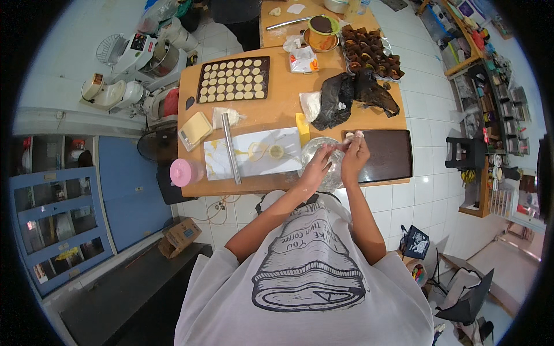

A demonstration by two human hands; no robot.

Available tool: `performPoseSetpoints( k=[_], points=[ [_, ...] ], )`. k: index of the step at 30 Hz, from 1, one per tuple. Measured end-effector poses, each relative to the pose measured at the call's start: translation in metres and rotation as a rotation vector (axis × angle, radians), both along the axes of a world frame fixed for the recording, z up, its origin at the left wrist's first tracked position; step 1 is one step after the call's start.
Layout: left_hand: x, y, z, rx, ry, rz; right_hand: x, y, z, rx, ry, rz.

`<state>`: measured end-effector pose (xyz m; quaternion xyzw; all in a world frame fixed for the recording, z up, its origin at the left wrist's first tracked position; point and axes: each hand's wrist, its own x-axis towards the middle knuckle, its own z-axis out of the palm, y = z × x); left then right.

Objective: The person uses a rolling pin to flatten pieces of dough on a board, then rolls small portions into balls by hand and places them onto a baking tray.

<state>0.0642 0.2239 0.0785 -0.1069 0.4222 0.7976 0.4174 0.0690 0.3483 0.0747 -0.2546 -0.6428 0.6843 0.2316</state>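
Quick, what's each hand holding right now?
Left hand: partly curled over the round silvery bowl; grip unclear.
Right hand: partly curled; can't tell whether it's holding anything.

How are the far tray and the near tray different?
The far tray holds rows of pale rounds; the near tray looks mostly bare. The far tray shows whole, while the right hand hides part of the near tray. Both are dark, rectangular and lie on the table.
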Motion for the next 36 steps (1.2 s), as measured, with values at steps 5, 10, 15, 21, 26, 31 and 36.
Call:
performPoseSetpoints(
  k=[5, 10, 15, 21, 26, 31, 36],
  points=[
    [0.009, -0.007, -0.010, 0.023, -0.079, 0.082, 0.011, -0.008, -0.010, -0.077, -0.021, 0.139],
    [0.001, 0.003, -0.023, 0.051, 0.028, 0.216, 0.025, -0.026, -0.025, -0.057, -0.203, 0.458],
    [-0.022, -0.022, -0.009, 0.022, 0.000, 0.162, 0.027, -0.024, 0.024, 0.413, -0.042, 0.674],
    [-0.005, -0.022, -0.020, -0.344, 0.124, 0.010, 0.027, 0.006, 0.028, 0.582, -0.062, 0.843],
    [-0.003, -0.012, -0.009, -0.435, 0.056, -0.044, 0.029, 0.010, 0.026, 0.675, -0.061, 0.866],
    [-0.006, -0.020, -0.024, -0.323, 0.008, -0.246, 0.034, 0.015, 0.017, 0.847, 0.016, 0.811],
    [-0.003, -0.013, -0.022, -0.472, 0.162, -0.338, 0.035, 0.025, 0.005, 0.971, 0.090, 0.758]
  ],
)
